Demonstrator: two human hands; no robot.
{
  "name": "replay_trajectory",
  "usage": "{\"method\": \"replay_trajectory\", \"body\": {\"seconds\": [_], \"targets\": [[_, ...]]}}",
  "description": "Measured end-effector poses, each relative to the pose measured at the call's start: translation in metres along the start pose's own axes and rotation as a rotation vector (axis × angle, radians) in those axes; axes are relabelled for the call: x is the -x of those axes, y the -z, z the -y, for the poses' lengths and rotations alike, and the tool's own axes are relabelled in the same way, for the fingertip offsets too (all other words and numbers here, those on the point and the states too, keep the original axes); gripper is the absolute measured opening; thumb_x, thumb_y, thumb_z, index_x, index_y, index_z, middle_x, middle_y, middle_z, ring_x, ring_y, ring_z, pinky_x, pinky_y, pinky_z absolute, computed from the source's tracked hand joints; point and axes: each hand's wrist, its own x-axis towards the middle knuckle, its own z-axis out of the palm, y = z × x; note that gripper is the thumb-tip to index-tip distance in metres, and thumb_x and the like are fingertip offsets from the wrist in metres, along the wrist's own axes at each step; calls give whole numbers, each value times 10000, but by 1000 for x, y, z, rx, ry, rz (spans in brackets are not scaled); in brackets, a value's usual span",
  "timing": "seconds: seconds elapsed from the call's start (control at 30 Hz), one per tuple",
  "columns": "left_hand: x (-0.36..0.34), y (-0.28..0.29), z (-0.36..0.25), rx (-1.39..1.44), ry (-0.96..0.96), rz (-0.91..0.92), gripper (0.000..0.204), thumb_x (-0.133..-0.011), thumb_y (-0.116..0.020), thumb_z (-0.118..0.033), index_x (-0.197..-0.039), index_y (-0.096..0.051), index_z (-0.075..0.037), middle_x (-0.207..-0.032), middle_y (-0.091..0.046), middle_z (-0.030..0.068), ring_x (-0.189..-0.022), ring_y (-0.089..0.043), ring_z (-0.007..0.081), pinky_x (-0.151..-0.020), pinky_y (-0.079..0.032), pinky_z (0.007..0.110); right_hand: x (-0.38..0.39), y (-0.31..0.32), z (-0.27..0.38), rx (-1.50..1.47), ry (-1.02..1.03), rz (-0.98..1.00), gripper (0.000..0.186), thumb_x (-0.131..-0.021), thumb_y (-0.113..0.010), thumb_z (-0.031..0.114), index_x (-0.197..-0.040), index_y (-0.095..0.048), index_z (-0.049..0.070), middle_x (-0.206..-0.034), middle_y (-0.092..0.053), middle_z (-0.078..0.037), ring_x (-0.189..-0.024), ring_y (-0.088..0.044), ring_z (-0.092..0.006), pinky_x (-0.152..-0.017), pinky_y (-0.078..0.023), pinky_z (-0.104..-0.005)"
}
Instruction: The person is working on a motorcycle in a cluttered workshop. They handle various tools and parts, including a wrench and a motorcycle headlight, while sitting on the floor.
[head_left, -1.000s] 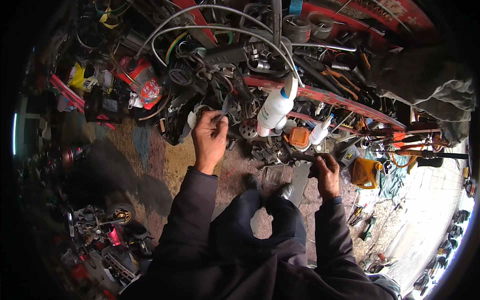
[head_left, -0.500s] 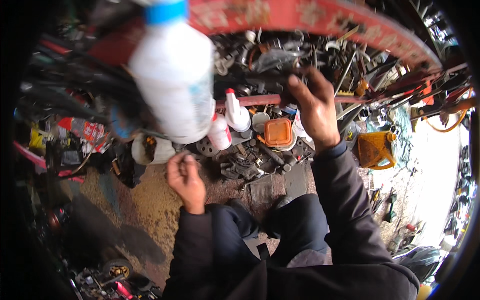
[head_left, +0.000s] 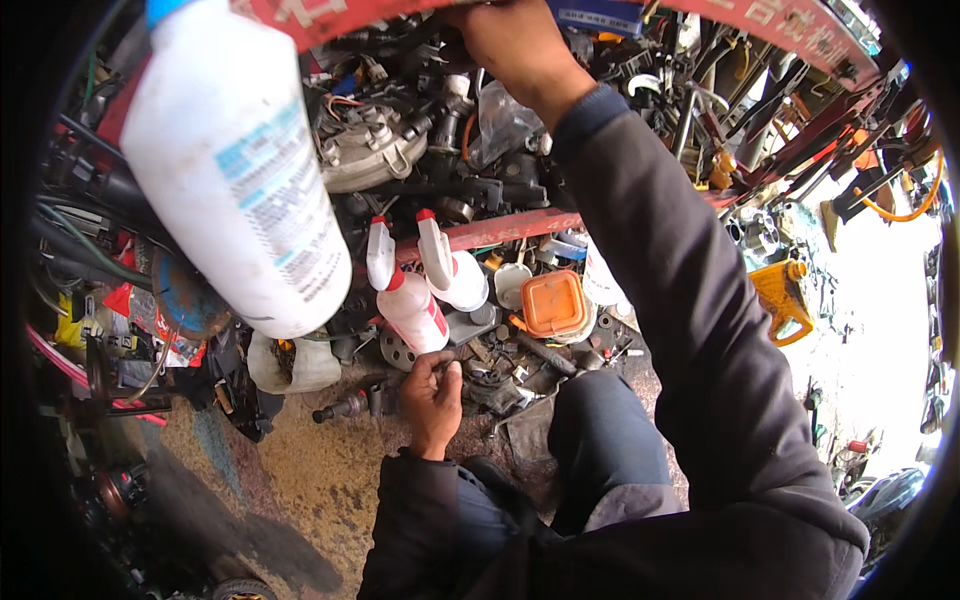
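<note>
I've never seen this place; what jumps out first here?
A big, blue-capped white plastic bottle looms at upper left. Near the centre, a square orange plastic lid stands out, and a yellow plastic jug sits at right. The person's bare right hand is at the top edge.

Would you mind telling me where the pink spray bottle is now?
The pink spray bottle is just left of centre in the head view, above the left hand and beside the white spray bottle.
</note>
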Motion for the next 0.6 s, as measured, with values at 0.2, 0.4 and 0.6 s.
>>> {"method": "replay_trajectory", "body": {"seconds": [0.2,0.4,0.6], "targets": [[14,37,-10,-189,21,-76,101,-935,-598,-42,-1014,-571,15,-837,-592,-5,-732,-540,53,-647,-440,218,5,-77,-58,-54,15,119,263,-872,-551,178,-1099,-642,80,-1054,-655,-185,-1001,-619,-366,-882,-482,-481],[33,65,-15,-144,58,-216,122,-928,-609,-36,-1036,-578,12,-862,-591,3,-736,-531,47,-647,-438,202,-2,-92,-66,-50,-47,196,243,-871,-558,185,-1066,-644,69,-1018,-659,-198,-970,-622,-384,-850,-487,-488],[45,73,-31,-258,60,-283,121,-911,-641,-59,-1007,-618,12,-792,-593,4,-694,-528,43,-601,-436,214,-7,-90,-72,-48,-15,202,227,-869,-566,193,-1033,-647,58,-982,-662,-211,-939,-626,-402,-817,-492,-494]]}}
